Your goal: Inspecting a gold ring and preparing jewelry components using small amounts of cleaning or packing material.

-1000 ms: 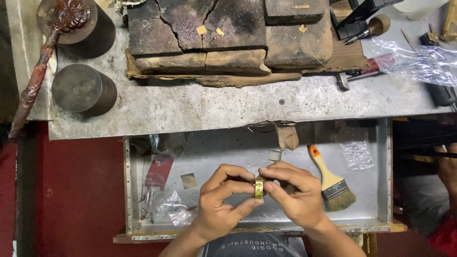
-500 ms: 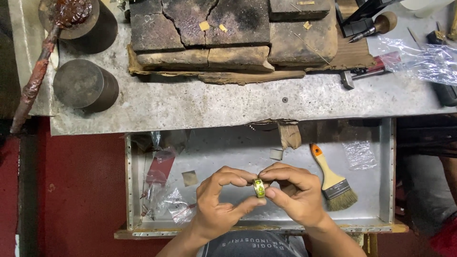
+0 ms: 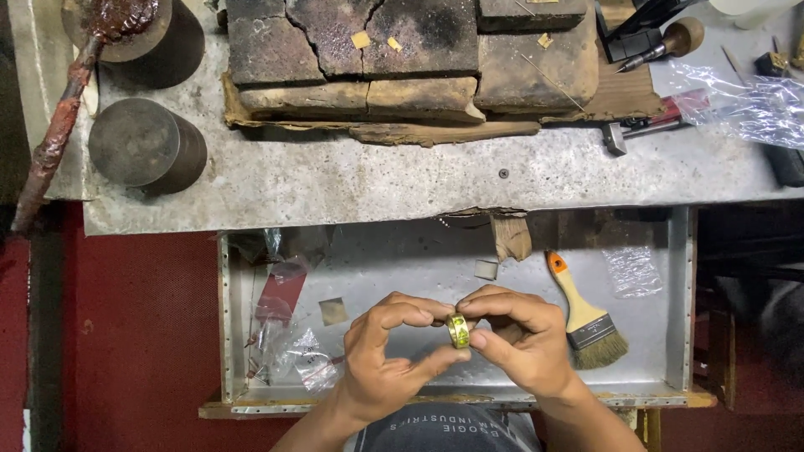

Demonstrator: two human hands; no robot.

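Two hands meet over the open metal drawer (image 3: 680, 335) under the table's (image 3: 352, 180) front edge, pinching a small gold ring (image 3: 457, 330) between them. The left hand (image 3: 387, 356) closes thumb and forefinger on it; the right hand (image 3: 519, 339) grips its other side. Compared with a second ago, the ring sits slightly lower and the fingers have tightened, so it is now more firmly held. A paintbrush (image 3: 586, 314) lies just right of the hands.

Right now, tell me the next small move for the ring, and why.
Probably turn the gold ring a little between the fingertips. Both the left hand and the right hand pinch it over the open metal drawer, so only one stretch of the band faces up; a slip would land in the drawer.
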